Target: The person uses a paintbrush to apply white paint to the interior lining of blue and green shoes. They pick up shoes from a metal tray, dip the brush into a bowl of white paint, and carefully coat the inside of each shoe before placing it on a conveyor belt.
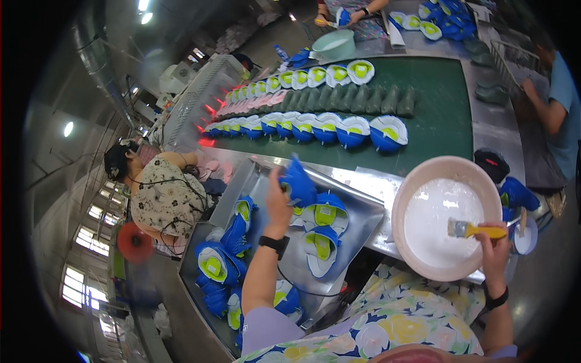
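My left hand [278,207] is closed on a blue shoe upper [300,185], raised above a metal tray [357,209]. More blue uppers with white and lime-green linings lie in that tray, among them a pair [322,242] just right of my left wrist and a pile [213,266] at the left. In my right hand [496,249] is a flat paintbrush [481,230], gripped by its yellow handle. Its bristles hang over a pinkish round basin [402,212] holding white liquid [437,202]. Some of the left fingers are hidden behind the upper.
Beyond the tray, a green conveyor belt [442,109] carries rows of blue uppers and dark shoe lasts [375,100] beside a machine glowing red. A co-worker [169,196] sits at left, another [557,100] at right, a third works at the far end near a pale green basin [334,45].
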The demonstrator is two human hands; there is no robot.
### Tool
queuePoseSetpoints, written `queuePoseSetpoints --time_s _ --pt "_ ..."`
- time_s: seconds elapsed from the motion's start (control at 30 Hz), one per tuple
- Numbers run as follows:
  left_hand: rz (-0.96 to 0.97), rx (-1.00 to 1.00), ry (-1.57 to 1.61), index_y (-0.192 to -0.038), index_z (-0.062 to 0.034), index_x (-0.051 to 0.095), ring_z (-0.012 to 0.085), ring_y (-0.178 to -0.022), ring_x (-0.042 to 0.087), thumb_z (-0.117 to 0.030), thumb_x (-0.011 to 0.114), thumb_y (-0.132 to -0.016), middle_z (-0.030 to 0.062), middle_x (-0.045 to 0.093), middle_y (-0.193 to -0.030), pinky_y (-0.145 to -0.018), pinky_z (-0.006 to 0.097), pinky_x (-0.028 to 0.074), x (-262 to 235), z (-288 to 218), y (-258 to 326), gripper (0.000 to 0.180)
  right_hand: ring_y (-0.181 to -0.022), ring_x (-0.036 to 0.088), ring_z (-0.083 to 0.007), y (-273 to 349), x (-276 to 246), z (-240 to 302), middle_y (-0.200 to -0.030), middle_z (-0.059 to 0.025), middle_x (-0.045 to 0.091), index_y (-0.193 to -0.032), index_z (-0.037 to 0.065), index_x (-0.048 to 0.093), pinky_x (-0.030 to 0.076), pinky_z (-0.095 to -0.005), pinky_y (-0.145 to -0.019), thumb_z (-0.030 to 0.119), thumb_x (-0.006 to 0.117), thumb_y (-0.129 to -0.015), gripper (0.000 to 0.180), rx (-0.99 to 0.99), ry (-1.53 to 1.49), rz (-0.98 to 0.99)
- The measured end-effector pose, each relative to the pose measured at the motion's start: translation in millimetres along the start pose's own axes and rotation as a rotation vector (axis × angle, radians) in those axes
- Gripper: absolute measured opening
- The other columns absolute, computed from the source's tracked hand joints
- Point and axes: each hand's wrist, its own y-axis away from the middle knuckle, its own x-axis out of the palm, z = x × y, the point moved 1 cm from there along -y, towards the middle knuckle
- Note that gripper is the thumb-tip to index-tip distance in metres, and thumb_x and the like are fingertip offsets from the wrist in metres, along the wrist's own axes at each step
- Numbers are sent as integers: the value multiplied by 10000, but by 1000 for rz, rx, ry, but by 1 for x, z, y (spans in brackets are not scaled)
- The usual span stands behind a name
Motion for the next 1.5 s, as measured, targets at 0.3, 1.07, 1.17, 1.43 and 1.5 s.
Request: queuePoseSetpoints --time_s 0.3,1.07,1.17,1.43,1.5 --pt "229 -277 793 -1345 -78 516 279 -1143 608 -192 626 -930 104 586 -1325 -924 449 528 8 25 2 444 -678 587 -141 -36 20 26 -810 -95 631 -947 8 597 457 -278 -620 143 672 -906 160 -47 261 241" --pt "762 -259 1265 -1417 -15 389 208 -1133 593 -170 538 -978 125 526 -1356 -948 351 502 97 -174 0 489 -625 654 -212 -65 1 74 -723 -133 657 -953 1 555 493 -281 -569 226 721 -888 287 -474 180 -104" --pt "525 -149 1199 -1356 -20 444 207 -1130 593 -155 565 -960 119 556 -1299 -948 350 483 132 -146 17 436 -619 655 -202 -56 4 77 -709 -137 655 -913 -9 558 494 -278 -556 257 719 -889 312 -352 180 -140" --pt "430 -376 1739 -1247 -18 567 208 -1099 608 -171 625 -914 91 626 -1196 -970 341 469 110 -218 25 371 -588 650 -149 -40 17 62 -707 -120 663 -900 -54 581 502 -250 -523 280 711 -878 359 -61 -37 -136" --pt "269 7 1478 -1259 -15 561 210 -1101 605 -141 613 -921 94 609 -1232 -978 351 466 118 -219 26 364 -593 653 -144 -36 19 67 -709 -119 663 -909 -56 576 506 -249 -524 283 708 -880 365 -12 -107 -106"
